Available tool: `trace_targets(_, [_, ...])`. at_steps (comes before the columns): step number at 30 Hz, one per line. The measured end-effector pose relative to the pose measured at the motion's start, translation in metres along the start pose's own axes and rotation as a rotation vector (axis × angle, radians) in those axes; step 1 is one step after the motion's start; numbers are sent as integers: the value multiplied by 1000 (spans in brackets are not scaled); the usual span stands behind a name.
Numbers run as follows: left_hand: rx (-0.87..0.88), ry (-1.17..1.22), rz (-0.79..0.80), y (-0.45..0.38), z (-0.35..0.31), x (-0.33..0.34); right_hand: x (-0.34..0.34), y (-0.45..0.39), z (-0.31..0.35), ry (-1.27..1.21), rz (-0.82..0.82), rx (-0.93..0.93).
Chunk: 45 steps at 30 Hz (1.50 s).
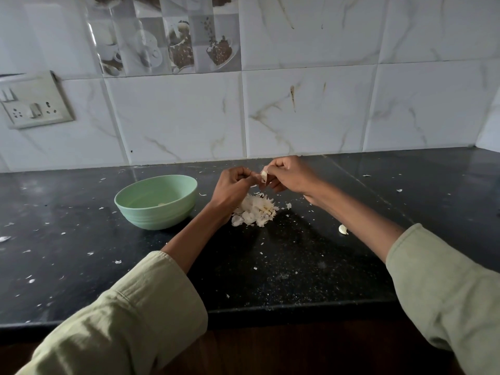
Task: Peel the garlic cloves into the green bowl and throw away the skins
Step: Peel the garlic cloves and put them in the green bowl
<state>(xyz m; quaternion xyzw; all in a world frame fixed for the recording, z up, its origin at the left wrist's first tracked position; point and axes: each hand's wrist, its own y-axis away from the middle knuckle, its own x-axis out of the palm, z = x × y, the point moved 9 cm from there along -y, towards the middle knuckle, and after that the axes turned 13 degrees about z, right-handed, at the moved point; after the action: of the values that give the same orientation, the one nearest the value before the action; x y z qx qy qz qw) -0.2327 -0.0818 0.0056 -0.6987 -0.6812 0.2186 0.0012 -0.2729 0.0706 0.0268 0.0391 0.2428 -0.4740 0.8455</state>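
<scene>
- Peeling step: right hand (290, 175) pinches garlic clove (263, 175); left hand (234, 185) fingers curled, pinching at its skin.
- Held above skin pile (253, 211), right of green bowl (157, 201).
- Next: strip skin, drop clove in bowl; loose clove (343, 229) left.

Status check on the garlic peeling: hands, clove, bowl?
Both hands up over the skin pile: right hand pinching the garlic clove, left hand picking at it. Green bowl left of them. One loose clove on the counter. Nothing in the way.
</scene>
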Motion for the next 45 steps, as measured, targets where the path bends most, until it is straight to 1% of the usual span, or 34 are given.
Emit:
trace_targets(4, [-14,31,-41,0,1,-2,-5,-3,-3,-70,-35,1])
trace_targets(10, [13,100,-11,0,1,0,-6,-4,-4,-193,-37,-10])
trace_targets(14, [30,135,-35,1,0,0,-12,-1,2,-199,-80,-46])
trace_targets(19, [52,66,-42,0,0,-3,-17,1,6,-180,-92,-81])
trace_targets(23, [93,-63,-12,-4,2,-2,-8,1,6,-144,-17,-48])
trace_targets(29, [112,-156,-26,-4,0,-2,-3,1,8,-162,13,-69])
trace_targets(31, [109,-102,-29,-2,0,-3,0,0,5,-251,53,-63])
trace_targets(34, [106,71,11,-1,4,-4,7,-1,0,-409,103,-31])
trace_targets(36, [106,118,30,-1,5,-3,10,0,-1,-456,119,-14])
trace_targets(40, [87,98,28,-2,5,0,7,0,1,-426,91,-26])
trace_targets(45, [49,-116,-5,-4,4,2,-5,2,1,-232,-25,-44])
